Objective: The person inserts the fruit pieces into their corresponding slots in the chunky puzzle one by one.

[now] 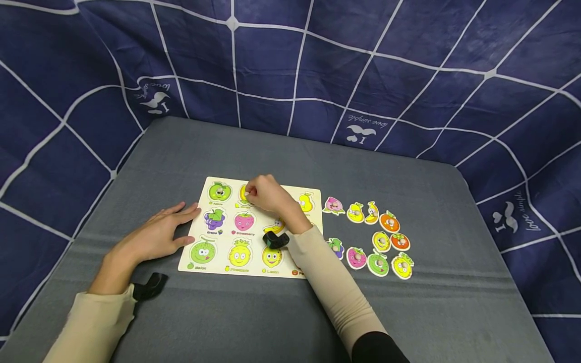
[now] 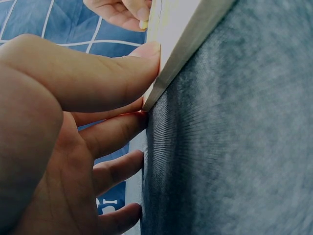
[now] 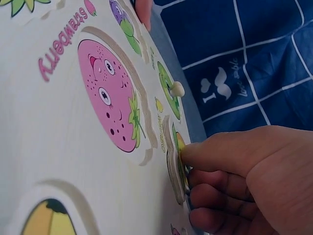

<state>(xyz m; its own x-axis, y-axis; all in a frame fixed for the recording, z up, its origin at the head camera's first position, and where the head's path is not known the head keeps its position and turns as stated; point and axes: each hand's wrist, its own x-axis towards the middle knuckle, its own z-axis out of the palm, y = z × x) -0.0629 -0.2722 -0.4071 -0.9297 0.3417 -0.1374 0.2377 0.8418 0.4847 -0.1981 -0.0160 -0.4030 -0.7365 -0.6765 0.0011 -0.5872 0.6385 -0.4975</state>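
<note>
A pale wooden fruit puzzle board (image 1: 257, 238) lies on the grey table. My right hand (image 1: 272, 195) pinches a mango piece (image 3: 177, 174) at the mango spot in the board's top row; in the right wrist view the piece's edge stands proud of the surface. The knob is hidden by my fingers. Beside it an apple piece (image 3: 167, 95) with a wooden knob sits in its recess. My left hand (image 1: 156, 237) rests at the board's left side, thumb and fingertips touching its edge, fingers fairly straight. Strawberry (image 3: 107, 95) and other recesses show printed fruit faces.
Right of the board lie several loose knobbed pieces, among them a peach (image 1: 333, 205), a pear (image 1: 355, 213), a banana (image 1: 372, 213), a strawberry (image 1: 356, 258) and a pineapple (image 1: 402, 265). My right forearm crosses the board's lower right. Blue checked cloth (image 1: 272, 60) hangs behind the table.
</note>
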